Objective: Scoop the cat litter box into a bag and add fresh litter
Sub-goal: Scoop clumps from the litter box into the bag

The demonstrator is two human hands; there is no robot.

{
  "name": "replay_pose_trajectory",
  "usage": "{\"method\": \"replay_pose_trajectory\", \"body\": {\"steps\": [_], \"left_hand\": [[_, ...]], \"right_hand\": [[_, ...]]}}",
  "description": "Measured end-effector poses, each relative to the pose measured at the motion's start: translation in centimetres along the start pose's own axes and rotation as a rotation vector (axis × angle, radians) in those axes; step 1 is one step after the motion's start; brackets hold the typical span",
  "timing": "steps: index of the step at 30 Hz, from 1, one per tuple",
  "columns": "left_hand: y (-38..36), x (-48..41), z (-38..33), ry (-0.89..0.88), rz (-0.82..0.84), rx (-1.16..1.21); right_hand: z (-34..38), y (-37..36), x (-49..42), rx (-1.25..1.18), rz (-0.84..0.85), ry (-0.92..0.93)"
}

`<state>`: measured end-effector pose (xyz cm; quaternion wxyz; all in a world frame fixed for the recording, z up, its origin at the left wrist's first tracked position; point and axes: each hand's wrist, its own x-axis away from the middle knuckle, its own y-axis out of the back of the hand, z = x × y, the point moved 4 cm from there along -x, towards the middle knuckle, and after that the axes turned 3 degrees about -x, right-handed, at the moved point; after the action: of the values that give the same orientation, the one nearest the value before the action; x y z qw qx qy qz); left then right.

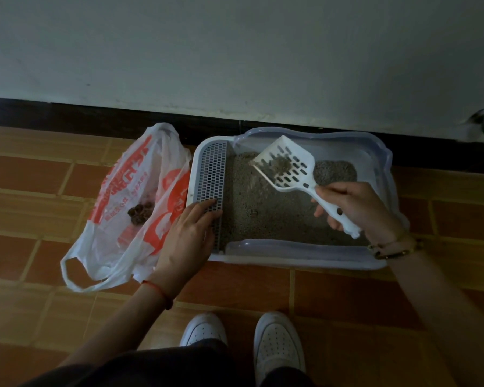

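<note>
Right hand [355, 202] holds scoop [288, 166] over litter box [386, 163]; left hand [187, 236] rests on grate [211, 174].

This looks like a dimly lit room in a home. The floor [39, 174] is laid with brown and orange tiles with pale joints. It meets a plain pale wall [235, 51] along a dark skirting board [95, 115]. A plastic cat litter box [291, 245] sits on the tiles against that wall, holding grey litter [252, 208], with a white slotted scoop [288, 163] above it. Just beside the box lies an ordinary white and red shopping bag [129, 174] with printed lettering. A person's white sneakers [277, 344] stand on the tiles nearby.
</note>
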<state>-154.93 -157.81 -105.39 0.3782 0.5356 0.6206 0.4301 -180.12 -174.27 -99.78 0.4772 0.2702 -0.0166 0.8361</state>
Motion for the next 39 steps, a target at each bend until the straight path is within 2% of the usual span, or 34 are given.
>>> {"method": "replay_pose_trajectory", "body": {"steps": [2,10,18,25,33,39], "left_hand": [[0.0,0.0,0.0,0.001,0.001,0.001],[0.9,0.1,0.2,0.015,0.018,0.050],[4.8,0.7,1.8,0.125,-0.133,0.100],[8.3,2.8,5.9,0.323,-0.288,0.052],[9.5,7.0,10.2,0.590,-0.296,0.030],[8.8,8.1,10.9,0.659,-0.238,-0.030]], "right_hand": [[0.0,0.3,-0.1,0.017,-0.031,0.004],[0.9,-0.3,0.2,-0.002,0.024,-0.004],[3.5,-2.5,0.2,0.015,0.117,0.086],[6.3,-7.7,-1.1,0.067,0.258,0.137],[7.7,-15.3,-3.8,0.283,0.339,0.302],[8.7,-19.6,-4.8,0.714,0.228,0.558]]}}
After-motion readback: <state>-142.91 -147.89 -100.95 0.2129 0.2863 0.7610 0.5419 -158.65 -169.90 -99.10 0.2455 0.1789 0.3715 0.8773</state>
